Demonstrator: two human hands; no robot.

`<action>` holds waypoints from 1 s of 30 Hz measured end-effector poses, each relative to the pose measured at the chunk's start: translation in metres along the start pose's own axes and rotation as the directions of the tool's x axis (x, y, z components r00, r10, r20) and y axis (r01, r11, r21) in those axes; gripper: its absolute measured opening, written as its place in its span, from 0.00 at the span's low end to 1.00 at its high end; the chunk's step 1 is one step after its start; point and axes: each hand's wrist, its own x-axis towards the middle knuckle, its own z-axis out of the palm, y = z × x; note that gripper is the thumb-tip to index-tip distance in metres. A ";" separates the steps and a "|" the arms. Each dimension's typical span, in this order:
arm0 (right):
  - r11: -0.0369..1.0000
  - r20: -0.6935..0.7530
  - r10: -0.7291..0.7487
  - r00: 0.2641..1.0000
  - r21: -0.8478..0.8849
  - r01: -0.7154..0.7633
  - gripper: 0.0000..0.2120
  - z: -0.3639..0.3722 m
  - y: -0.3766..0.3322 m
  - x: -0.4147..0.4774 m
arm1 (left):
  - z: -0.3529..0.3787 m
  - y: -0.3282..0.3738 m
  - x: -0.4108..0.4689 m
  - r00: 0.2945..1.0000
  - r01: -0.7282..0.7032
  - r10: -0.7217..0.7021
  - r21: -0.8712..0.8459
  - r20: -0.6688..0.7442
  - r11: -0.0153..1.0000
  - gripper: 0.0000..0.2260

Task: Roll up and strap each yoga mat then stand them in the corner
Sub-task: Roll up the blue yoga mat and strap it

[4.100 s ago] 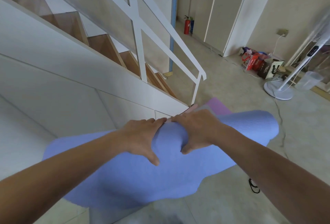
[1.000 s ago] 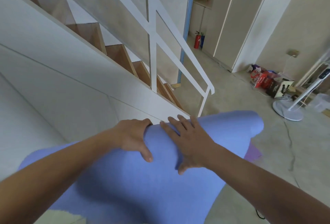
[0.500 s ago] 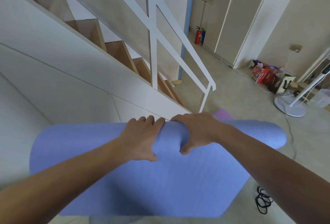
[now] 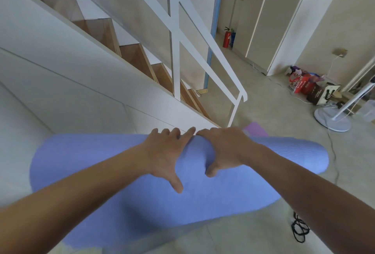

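Blue yoga mat (image 4: pixel 203 203) lies across centre frame on the floor, part-rolled: roll at the far edge, flat tail toward the camera. Left hand (image 4: pixel 164 156) and right hand (image 4: pixel 227 150) sit side by side on the roll's middle, fingers curled over the top, thumbs on the near side, pressing rather than fully closed around it. Looks light, soft foam, textured, likely springs open. Better to hold wider toward the ends. Strap (image 4: pixel 300 229) lower right; pink mat (image 4: pixel 255 132) behind.

Staircase (image 4: pixel 142 61): wooden treads, white side panel, rising to upper left
Handrail (image 4: pixel 203 38): white, sloping down to the floor
Fire extinguisher (image 4: pixel 226 37): red, upright, in far alcove
Fan base (image 4: pixel 332 119): white, round, right
Boxes (image 4: pixel 304 84): red, against wall
Black cord (image 4: pixel 299 230): coiled on floor, lower right
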 end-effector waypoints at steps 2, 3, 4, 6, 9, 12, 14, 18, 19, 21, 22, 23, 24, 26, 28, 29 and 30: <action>0.997 0.048 0.005 0.999 0.083 -0.009 0.46 -0.004 0.004 0.003 | 0.005 0.004 0.001 0.992 0.024 -0.007 0.141 -0.123 0.990 0.66; 0.993 0.057 0.005 0.998 0.113 -0.012 0.46 -0.004 0.007 0.004 | 0.005 0.003 0.003 0.988 0.041 -0.018 0.147 -0.154 0.988 0.64; 0.992 0.056 0.003 0.998 0.125 -0.010 0.47 -0.003 0.009 0.005 | 0.005 0.001 0.005 0.985 0.045 -0.022 0.135 -0.170 0.990 0.60; 0.996 0.006 -0.027 1.000 0.084 0.027 0.52 0.002 0.009 0.002 | 0.003 -0.005 0.008 0.984 0.035 -0.019 0.089 -0.176 0.995 0.52; 0.985 -0.126 -0.104 0.987 -0.150 0.085 0.64 0.023 0.001 -0.006 | -0.001 -0.020 0.011 0.993 0.078 -0.089 -0.135 -0.074 0.988 0.45; 0.954 -0.327 -0.138 0.935 -0.296 0.038 0.69 0.041 -0.009 -0.006 | -0.009 -0.033 0.014 0.987 0.144 -0.099 -0.415 0.129 0.898 0.40; 0.954 -0.364 -0.166 0.916 -0.293 0.056 0.65 0.042 -0.008 0.000 | -0.013 -0.037 0.015 0.975 0.165 -0.056 -0.528 0.217 0.833 0.38; 0.979 -0.185 -0.117 0.976 -0.188 0.082 0.52 0.027 -0.007 0.003 | -0.015 -0.038 0.011 0.961 0.148 0.002 -0.521 0.276 0.841 0.47; 0.989 -0.117 -0.077 0.990 -0.132 0.062 0.51 0.022 -0.006 0.005 | -0.013 -0.035 0.008 0.969 0.106 -0.002 -0.406 0.249 0.908 0.54; 1.000 -0.027 -0.015 1.000 -0.004 0.014 0.49 0.009 -0.004 0.010 | -0.004 -0.023 0.003 0.996 0.002 0.003 -0.055 0.093 0.998 0.64; 0.998 0.003 0.001 1.000 0.063 -0.002 0.47 0.004 -0.003 0.012 | 0.001 -0.016 0.001 1.000 -0.016 0.016 0.084 0.001 0.996 0.65; 0.994 0.023 0.007 1.000 0.107 -0.010 0.46 0.002 -0.001 0.014 | 0.006 -0.012 0.001 0.998 -0.001 0.011 0.159 -0.064 0.987 0.64; 0.992 0.034 0.007 0.999 0.129 -0.011 0.46 0.001 0.001 0.015 | 0.009 -0.011 0.002 0.994 0.021 -0.003 0.172 -0.109 0.985 0.61; 0.992 0.022 -0.018 1.000 0.127 0.015 0.49 0.004 0.001 0.014 | 0.013 -0.016 0.004 0.988 0.032 -0.017 0.101 -0.151 0.994 0.52; 0.997 -0.019 -0.066 0.998 0.038 0.067 0.56 0.010 -0.004 0.010 | 0.011 -0.026 0.007 0.994 0.031 -0.032 -0.009 -0.108 0.999 0.45; 0.995 -0.037 -0.091 0.995 -0.034 0.090 0.61 0.015 -0.009 0.007 | 0.008 -0.031 0.008 0.997 0.051 -0.056 -0.101 -0.048 0.994 0.44; 0.989 -0.052 -0.104 0.993 -0.107 0.098 0.65 0.020 -0.014 0.004 | 0.005 -0.035 0.010 0.997 0.079 -0.074 -0.207 0.028 0.975 0.42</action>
